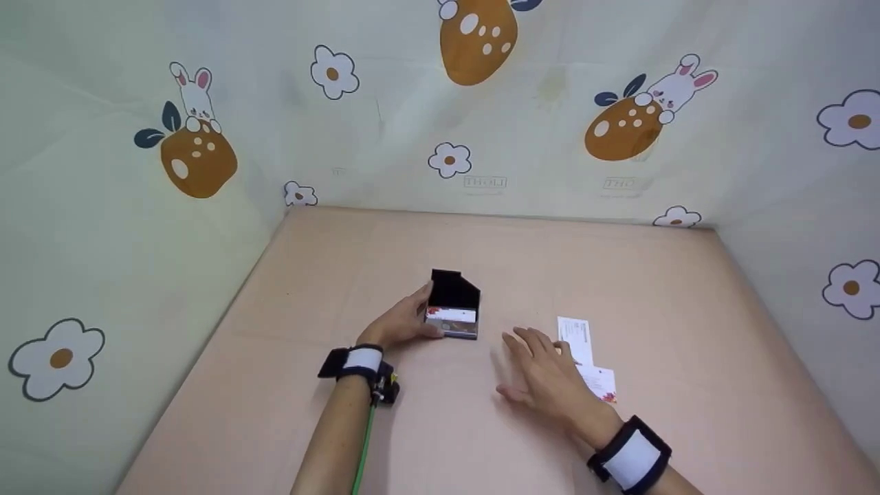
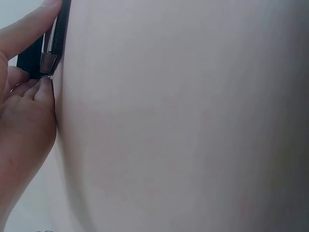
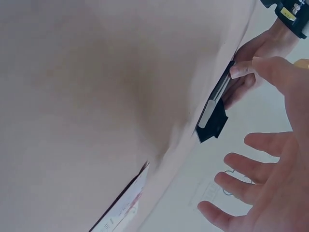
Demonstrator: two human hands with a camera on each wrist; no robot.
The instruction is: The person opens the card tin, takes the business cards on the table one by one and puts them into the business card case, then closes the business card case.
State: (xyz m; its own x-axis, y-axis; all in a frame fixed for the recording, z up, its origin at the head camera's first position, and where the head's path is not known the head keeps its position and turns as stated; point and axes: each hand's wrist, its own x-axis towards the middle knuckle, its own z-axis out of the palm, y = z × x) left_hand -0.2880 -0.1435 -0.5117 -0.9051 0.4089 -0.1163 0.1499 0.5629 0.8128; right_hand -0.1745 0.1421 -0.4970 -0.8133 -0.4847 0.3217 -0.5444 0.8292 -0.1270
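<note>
A black business card holder [image 1: 452,326] lies on the table with its lid [image 1: 454,290] folded back, and a white card with red print [image 1: 452,314] shows inside it. My left hand [image 1: 402,322] grips its left side, thumb at the near corner; the left wrist view shows the thumb over the holder [image 2: 57,36] and the other fingers behind it. To the right, my right hand [image 1: 550,378] hovers with fingers spread and nothing in it. Close beside it lie two white cards, one farther off [image 1: 575,335] and one nearer with red flowers [image 1: 599,382], partly hidden by the hand.
The pinkish table [image 1: 385,261] runs back to a pale wall cloth [image 1: 385,137] printed with rabbits, fruit and flowers, which also closes off both sides. A green cable [image 1: 366,440] runs along my left forearm from the wrist camera [image 1: 386,386].
</note>
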